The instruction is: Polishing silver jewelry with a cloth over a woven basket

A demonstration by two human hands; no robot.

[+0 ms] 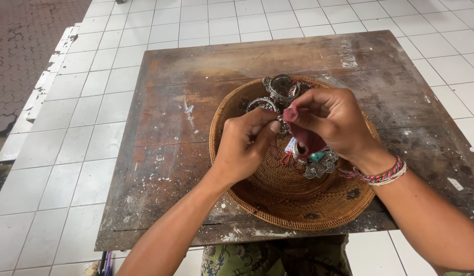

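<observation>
Hands over round woven rattan basket (278, 204) | left hand (245, 148) fingers pinched shut on small silver piece (283, 124), steadying it | right hand (333, 122) fingers closed on dark-red cloth (304, 134), rubbing it | silver bangles (278, 92) just beyond fingertips

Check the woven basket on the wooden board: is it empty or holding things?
Holding things. Silver bracelets lie inside the woven basket near its far rim, and a silver ornament rests lower down.

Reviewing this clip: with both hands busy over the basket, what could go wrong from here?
1. The left hand pinches a small silver piece only at its fingertips; it could slip into the basket among the other jewellery.
2. The red cloth in the right hand might snag on an ornate piece with a turquoise stone just below.
3. The basket overhangs the board's near edge and might tip if pressed.
</observation>
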